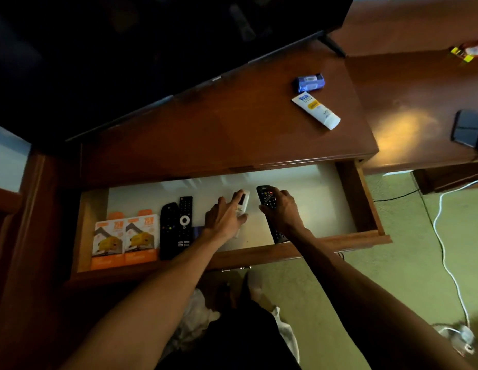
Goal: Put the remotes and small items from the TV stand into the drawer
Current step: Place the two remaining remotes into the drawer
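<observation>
The drawer (366, 204) of the TV stand (232, 129) stands pulled out, with a pale floor. My left hand (224, 217) lies on a white remote (243, 201) on the drawer floor, fingers around it. My right hand (281, 206) grips a long black remote (265, 196) just to the right, low in the drawer. Two black remotes (176, 228) lie side by side left of my hands. Beside them are two orange packages (124, 239). On the stand's top lie a white tube (316, 110) and a small blue box (309, 82).
A large dark TV (152, 49) stands over the back of the stand. To the right a lower wooden surface (419, 102) carries a dark flat object (467, 128) and a small yellow item (464, 53). A white cable (446, 249) runs across the green carpet.
</observation>
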`<action>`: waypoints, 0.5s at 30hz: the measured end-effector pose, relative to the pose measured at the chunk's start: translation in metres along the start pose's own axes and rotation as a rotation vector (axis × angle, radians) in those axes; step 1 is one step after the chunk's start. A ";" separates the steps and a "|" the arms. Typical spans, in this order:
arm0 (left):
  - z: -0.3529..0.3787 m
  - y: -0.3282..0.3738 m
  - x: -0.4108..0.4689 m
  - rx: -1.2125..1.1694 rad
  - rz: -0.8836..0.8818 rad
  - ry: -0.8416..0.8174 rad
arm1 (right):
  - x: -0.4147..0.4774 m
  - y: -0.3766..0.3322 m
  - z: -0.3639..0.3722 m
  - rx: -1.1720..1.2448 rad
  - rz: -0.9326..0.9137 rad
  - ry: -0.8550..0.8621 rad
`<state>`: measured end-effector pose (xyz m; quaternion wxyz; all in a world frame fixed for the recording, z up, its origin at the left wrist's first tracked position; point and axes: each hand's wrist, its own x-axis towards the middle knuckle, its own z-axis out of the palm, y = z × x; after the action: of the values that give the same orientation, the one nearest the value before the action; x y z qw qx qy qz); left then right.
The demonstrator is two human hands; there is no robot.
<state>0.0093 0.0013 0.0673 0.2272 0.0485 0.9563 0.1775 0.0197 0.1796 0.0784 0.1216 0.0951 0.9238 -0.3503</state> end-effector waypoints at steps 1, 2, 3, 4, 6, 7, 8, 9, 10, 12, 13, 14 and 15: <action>0.005 0.002 0.003 0.002 -0.010 0.007 | 0.003 0.003 0.004 -0.005 0.002 0.002; 0.009 0.004 0.007 0.015 -0.015 0.014 | 0.006 0.005 0.007 -0.014 0.003 0.005; 0.013 0.004 0.010 0.034 -0.020 0.017 | 0.009 0.008 0.011 -0.021 0.005 0.006; 0.017 0.004 0.012 0.054 -0.025 0.016 | 0.012 0.011 0.015 -0.024 0.011 0.005; 0.024 0.004 0.014 0.088 -0.035 0.014 | 0.017 0.015 0.021 -0.029 0.020 -0.008; 0.027 0.004 0.015 0.097 -0.039 0.011 | 0.019 0.017 0.024 -0.036 0.021 -0.018; 0.029 0.003 0.016 0.101 -0.044 0.010 | 0.021 0.019 0.026 -0.047 0.019 -0.031; 0.031 0.003 0.016 0.108 -0.049 0.012 | 0.022 0.020 0.028 -0.062 0.016 -0.044; 0.033 0.002 0.016 0.119 -0.048 0.015 | 0.023 0.021 0.030 -0.076 0.013 -0.057; 0.034 0.000 0.017 0.129 -0.045 0.010 | 0.024 0.022 0.033 -0.093 0.016 -0.085; 0.033 -0.001 0.019 0.126 -0.051 -0.004 | 0.025 0.022 0.034 -0.095 0.018 -0.097; 0.031 -0.001 0.022 0.119 -0.064 -0.023 | 0.026 0.021 0.034 -0.097 0.019 -0.103; 0.028 0.000 0.025 0.106 -0.076 -0.037 | 0.028 0.021 0.033 -0.101 0.022 -0.110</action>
<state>-0.0001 0.0139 0.0338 0.2488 0.0274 0.9611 0.1170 0.0041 0.1753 0.0329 0.1809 0.0794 0.9312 -0.3064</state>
